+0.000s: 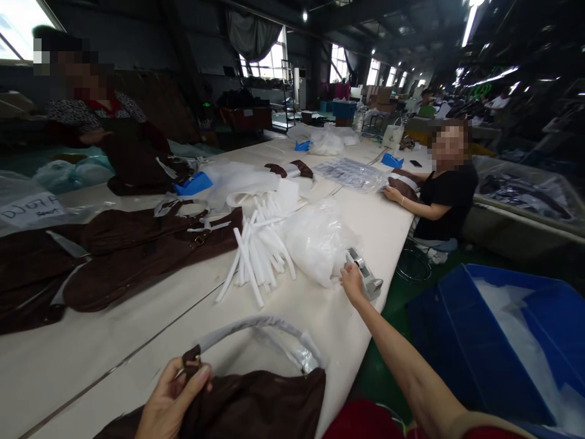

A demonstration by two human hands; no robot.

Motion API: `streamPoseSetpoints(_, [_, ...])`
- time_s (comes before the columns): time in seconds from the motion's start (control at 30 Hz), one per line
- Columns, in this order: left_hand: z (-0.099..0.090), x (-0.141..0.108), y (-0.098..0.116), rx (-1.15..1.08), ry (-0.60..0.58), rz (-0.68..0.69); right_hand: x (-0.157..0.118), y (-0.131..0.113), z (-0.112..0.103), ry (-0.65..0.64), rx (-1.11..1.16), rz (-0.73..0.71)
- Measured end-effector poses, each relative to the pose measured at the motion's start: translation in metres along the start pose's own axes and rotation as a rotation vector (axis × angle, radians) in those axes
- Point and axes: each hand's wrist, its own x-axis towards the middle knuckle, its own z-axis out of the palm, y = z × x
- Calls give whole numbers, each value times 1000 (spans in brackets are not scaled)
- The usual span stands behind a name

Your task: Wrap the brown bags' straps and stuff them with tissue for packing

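My left hand (pixel 176 390) pinches the end of the wrapped handle of a dark brown bag (pixel 269 399), near a small metal fitting. The handle (pixel 256 323) arches to the right in a pale covering, with clear wrap at its far end. My right hand (pixel 351 281) is reached out to a grey tape dispenser (pixel 372 283) at the table's right edge, its fingers closed beside it; what they hold, if anything, is too small to make out. A clear plastic bag with white contents (pixel 320 241) lies just left of the dispenser.
White foam tubes (pixel 260 250) are piled mid-table. More brown bags (pixel 123 256) lie at left. One person sits at the right edge (pixel 448 195), another stands at upper left (pixel 123 134). A blue bin (pixel 457 323) stands right of the table (pixel 183 329).
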Motion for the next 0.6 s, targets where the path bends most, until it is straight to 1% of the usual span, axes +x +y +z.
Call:
streamPoseSetpoints(0.1, [24, 4, -16, 19, -29, -26, 4, 5, 5, -3, -46, 3])
streamPoseSetpoints(0.17, [30, 7, -28, 23, -43, -55, 5, 6, 6, -6, -76, -13])
streamPoseSetpoints(0.27, [23, 14, -37, 6, -93, -76, 4, 3, 6, -26, -112, -56])
streamPoseSetpoints(0.37, [13, 20, -35, -13, -173, -68, 1, -7, 0, -56, -142, -104])
streamPoseSetpoints(0.43, [9, 18, -31, -69, -232, -91, -6, -16, -11, -38, -154, -159])
streamPoseSetpoints(0.5, [9, 12, -29, -155, -282, -115, -16, -27, -30, 8, -150, -211])
streamPoseSetpoints(0.53, [9, 8, -29, -197, -288, -118, -22, -33, -41, 30, -135, -226])
streamPoseSetpoints(0.6, [9, 1, -33, -238, -244, -127, -33, -44, -66, 67, -86, -200])
